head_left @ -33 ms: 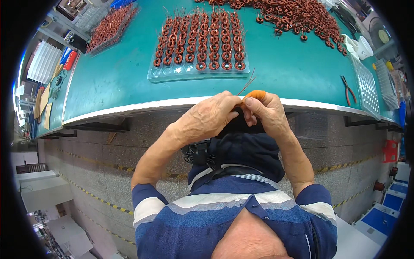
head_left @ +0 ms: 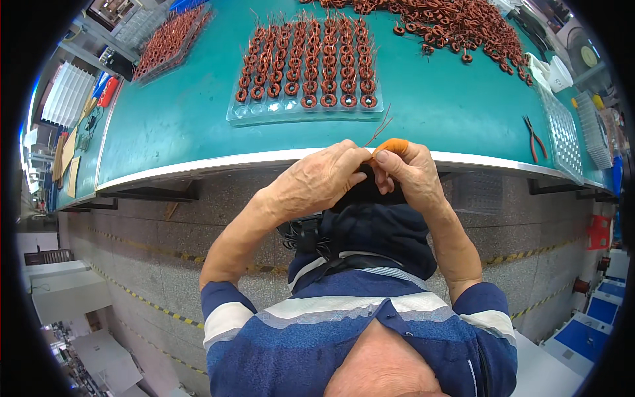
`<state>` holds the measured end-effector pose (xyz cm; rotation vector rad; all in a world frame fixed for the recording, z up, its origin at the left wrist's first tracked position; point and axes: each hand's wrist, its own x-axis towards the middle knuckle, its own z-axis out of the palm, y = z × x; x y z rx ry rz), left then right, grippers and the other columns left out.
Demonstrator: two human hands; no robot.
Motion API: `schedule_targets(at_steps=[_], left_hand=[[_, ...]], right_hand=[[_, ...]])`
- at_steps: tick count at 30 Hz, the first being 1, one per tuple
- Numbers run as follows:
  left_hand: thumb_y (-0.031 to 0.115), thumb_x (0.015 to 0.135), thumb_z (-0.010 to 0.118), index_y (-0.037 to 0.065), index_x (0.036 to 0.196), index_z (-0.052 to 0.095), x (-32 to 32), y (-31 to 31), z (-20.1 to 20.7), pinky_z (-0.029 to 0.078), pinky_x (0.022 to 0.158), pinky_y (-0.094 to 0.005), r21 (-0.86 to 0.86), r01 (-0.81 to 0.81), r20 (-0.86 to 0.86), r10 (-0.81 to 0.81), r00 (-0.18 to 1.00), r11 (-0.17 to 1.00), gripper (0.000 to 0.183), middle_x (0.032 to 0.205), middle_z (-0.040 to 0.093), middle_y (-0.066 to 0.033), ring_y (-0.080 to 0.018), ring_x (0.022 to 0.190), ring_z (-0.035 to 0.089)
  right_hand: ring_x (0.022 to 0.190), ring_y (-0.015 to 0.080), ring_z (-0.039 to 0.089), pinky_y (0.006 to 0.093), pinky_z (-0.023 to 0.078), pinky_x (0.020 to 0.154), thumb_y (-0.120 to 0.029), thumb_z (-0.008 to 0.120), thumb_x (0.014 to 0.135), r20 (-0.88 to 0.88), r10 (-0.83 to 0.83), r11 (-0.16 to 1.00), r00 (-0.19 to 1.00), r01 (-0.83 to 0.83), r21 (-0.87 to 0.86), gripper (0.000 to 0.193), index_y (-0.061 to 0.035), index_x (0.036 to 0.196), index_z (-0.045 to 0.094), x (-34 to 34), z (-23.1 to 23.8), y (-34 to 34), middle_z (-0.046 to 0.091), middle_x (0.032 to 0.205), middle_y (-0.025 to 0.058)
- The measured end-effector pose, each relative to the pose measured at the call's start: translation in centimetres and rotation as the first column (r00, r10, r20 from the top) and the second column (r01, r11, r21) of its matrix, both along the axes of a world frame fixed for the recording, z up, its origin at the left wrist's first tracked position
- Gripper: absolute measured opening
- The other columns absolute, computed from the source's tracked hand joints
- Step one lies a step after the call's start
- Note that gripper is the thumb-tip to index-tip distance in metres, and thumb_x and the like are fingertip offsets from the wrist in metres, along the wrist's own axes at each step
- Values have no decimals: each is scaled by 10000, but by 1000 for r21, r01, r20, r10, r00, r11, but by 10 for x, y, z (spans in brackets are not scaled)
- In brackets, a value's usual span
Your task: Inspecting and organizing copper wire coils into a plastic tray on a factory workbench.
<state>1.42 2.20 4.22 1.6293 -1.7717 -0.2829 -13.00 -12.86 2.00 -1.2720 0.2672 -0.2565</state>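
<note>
At the near edge of the table, my left hand (head_left: 321, 177) and my right hand (head_left: 413, 173) meet with fingertips pinched together. Between them they hold a copper-wire coil, its body hidden by the fingers; only its thin wire leads (head_left: 379, 128) stick up over the table edge. An orange cover (head_left: 395, 145) wraps a finger of my right hand. Just beyond my hands lies a clear plastic tray (head_left: 264, 118) filled with rows of copper-wound ring coils (head_left: 329, 86), their leads upward. Several pockets in its front left row hold no coil.
A heap of loose ring coils (head_left: 450, 30) covers the far right of the green table (head_left: 178, 126). Red-handled pliers (head_left: 536, 140) lie at the right, beside an unfilled clear tray (head_left: 562, 135). Another filled tray (head_left: 170, 49) stands at the far left, near a red object (head_left: 108, 93).
</note>
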Motion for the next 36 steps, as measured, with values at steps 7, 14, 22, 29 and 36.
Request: schedule_targets(at_steps=[7, 14, 22, 29, 36], left_hand=[[169, 833, 693, 7, 1092, 500, 0, 2, 0, 499, 726, -379, 50, 42, 108, -47, 993, 998, 362, 898, 567, -126, -304, 811, 603], [195, 913, 653, 1, 1118, 472, -26, -2, -22, 486, 621, -275, -81, -69, -850, -33, 526, 994, 335, 857, 586, -90, -138, 686, 582], [266, 996, 494, -4, 1243, 376, -37, -7, -35, 485, 637, -285, -240, -78, -932, -207, 299, 968, 384, 844, 547, -114, -177, 679, 559], [165, 1021, 430, -12, 1188, 467, -35, -10, -30, 425, 576, -228, -27, -131, -948, 16, 318, 991, 247, 749, 511, -42, -101, 619, 481], [208, 1007, 468, -13, 1112, 526, -35, -10, -34, 403, 531, -235, -38, -189, -972, 8, 236, 981, 251, 695, 474, -33, -108, 575, 460]], right_hand=[[534, 80, 561, 204, 426, 485, -224, 655, 903, -47, -34, 995, 998, 29, -95, 239, 12, 867, 671, -3, -1, 1, 595, 627, 19], [547, 80, 589, 227, 444, 497, -109, 662, 880, 284, -353, 713, 891, 453, -536, 132, 14, 833, 668, -8, 16, 25, 651, 656, 56], [596, 116, 613, 234, 484, 535, -139, 662, 904, 172, -211, 955, 962, 241, -175, 209, 46, 976, 598, 0, 22, 21, 627, 717, 55], [808, 105, 623, 237, 514, 717, -109, 697, 876, 246, -319, 908, 915, 370, -197, 339, 33, 1154, 564, 8, -6, 23, 606, 922, 47], [734, 101, 588, 206, 450, 617, -246, 575, 965, 190, -328, 944, 925, 331, 19, 300, 13, 1112, 613, 14, -5, 4, 629, 859, 56]])
